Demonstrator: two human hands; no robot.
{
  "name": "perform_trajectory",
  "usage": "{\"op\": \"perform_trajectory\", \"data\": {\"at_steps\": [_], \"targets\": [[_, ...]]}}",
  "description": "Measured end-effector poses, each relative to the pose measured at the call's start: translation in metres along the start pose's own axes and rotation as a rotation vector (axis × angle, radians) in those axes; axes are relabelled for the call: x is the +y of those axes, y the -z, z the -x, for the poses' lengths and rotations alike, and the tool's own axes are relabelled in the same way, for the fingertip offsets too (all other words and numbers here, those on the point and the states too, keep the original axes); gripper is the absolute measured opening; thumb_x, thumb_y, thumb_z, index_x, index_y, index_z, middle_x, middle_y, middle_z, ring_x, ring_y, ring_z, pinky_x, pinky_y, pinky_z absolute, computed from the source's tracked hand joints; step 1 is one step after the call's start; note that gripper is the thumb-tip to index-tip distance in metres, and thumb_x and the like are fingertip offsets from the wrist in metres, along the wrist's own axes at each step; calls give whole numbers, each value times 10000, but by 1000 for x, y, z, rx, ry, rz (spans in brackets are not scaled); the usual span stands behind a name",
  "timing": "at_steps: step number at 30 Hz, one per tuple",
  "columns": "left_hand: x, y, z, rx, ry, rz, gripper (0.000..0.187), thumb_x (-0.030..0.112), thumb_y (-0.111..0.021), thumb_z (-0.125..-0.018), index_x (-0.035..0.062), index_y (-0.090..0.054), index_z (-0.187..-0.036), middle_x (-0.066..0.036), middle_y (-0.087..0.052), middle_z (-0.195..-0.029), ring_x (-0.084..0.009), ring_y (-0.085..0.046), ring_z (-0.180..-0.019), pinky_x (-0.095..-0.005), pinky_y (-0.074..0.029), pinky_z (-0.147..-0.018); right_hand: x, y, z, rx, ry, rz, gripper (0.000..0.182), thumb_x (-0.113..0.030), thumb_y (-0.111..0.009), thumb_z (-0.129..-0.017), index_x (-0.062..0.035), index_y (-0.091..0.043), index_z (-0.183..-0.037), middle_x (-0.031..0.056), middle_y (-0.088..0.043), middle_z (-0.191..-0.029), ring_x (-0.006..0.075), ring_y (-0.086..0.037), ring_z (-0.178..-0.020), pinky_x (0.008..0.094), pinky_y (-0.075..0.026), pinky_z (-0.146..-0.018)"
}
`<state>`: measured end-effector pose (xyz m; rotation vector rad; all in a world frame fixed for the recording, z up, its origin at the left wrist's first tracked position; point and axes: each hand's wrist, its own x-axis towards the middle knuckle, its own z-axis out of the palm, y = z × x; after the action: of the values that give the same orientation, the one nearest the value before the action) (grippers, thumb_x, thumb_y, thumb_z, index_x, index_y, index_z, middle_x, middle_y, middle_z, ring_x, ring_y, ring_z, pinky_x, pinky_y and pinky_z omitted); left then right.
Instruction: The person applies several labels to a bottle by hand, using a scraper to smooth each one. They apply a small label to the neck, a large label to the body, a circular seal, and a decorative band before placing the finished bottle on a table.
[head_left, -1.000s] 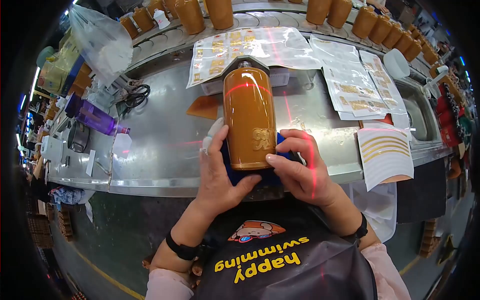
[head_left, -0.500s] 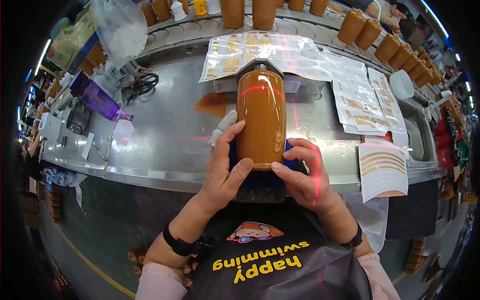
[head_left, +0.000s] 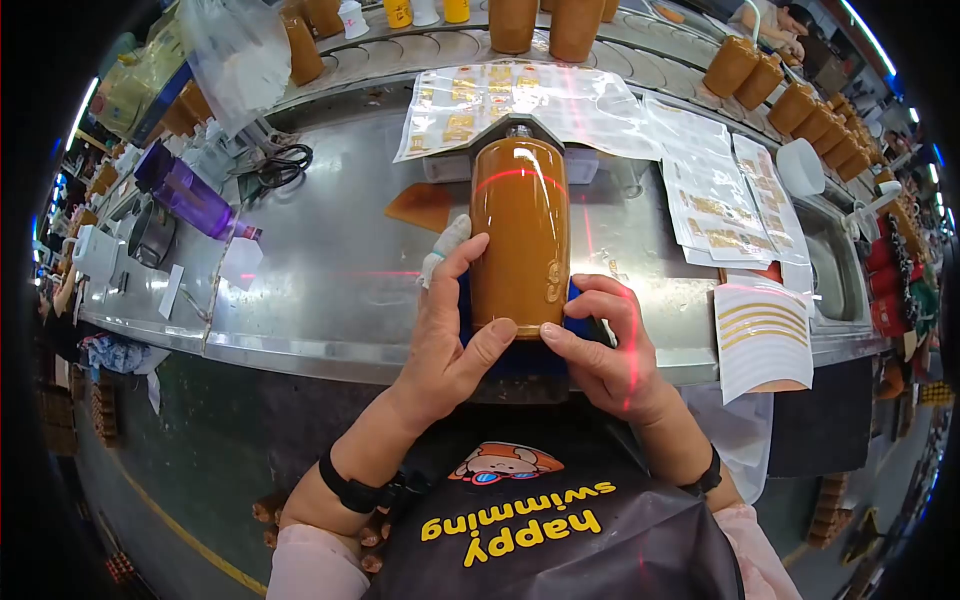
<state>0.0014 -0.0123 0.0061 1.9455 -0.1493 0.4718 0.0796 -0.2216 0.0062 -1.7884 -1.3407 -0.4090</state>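
Observation:
A glossy brown bottle (head_left: 520, 240) lies with its base toward me and its neck in a dark angled bracket (head_left: 545, 130). A red laser line crosses its upper part, and a small raised mark shows low on its right side. My left hand (head_left: 445, 340) grips the left side, thumb on the base edge; one finger wears a whitish wrap. On the right, my right hand (head_left: 615, 350) pinches the base corner with thumb and curled fingers. Blue material shows beneath the bottle, mostly hidden by it and my hands.
Printed gold decal sheets (head_left: 480, 105) lie behind the bracket, more sheets (head_left: 710, 190) to the right. A strip sheet (head_left: 765, 340) overhangs the front edge. A brown scrap (head_left: 420, 207), purple bottle (head_left: 185, 190) and black cable (head_left: 287, 167) are left. Behind, a conveyor carries brown bottles (head_left: 513, 25).
The bottles on the conveyor have shifted to the right. My left thumb has slid slightly right along the base edge. The bottle between my hands stays in the bracket.

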Motion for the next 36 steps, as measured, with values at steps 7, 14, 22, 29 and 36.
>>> {"op": "perform_trajectory", "data": {"at_steps": [7,14,22,29,36], "targets": [[3,-6,-4,53,-24,-45,698,263,-664,-890,12,-320,-1443,-204,-420,-1389,-334,-405,-1300,-419,-299,-1101,0,-3,1,12,3,-7,642,131,-681,-583,-163,-707,-1153,106,-510,-1114,362,-528,-1120,440,-486,-947],[7,-11,-6,81,-36,-169,727,233,-692,-849,11,-326,-1437,-205,-421,-1371,-334,-422,-1276,-410,-314,-1092,-1,1,0,13,-1,-20,649,132,-670,-584,-157,-696,-1164,107,-511,-1123,365,-526,-1124,442,-484,-944],[-17,0,6,69,38,330,572,311,-522,-1010,-19,-330,-1437,-182,-397,-1437,-267,-370,-1358,-367,-267,-1135,1,-3,0,12,25,19,616,107,-676,-580,-144,-703,-1142,113,-520,-1107,375,-534,-1115,448,-488,-932],[-17,-1,8,57,50,191,611,346,-550,-995,-2,-326,-1444,-191,-397,-1435,-302,-367,-1362,-382,-256,-1140,-1,-5,-2,23,21,34,577,118,-664,-605,-141,-714,-1118,110,-534,-1083,373,-540,-1112,434,-491,-922],[-17,-2,8,43,38,169,623,363,-541,-997,-2,-313,-1448,-190,-391,-1435,-301,-361,-1365,-381,-257,-1139,-3,-5,-2,21,9,44,564,111,-673,-625,-147,-715,-1125,107,-534,-1082,369,-549,-1097,431,-488,-924]]}}
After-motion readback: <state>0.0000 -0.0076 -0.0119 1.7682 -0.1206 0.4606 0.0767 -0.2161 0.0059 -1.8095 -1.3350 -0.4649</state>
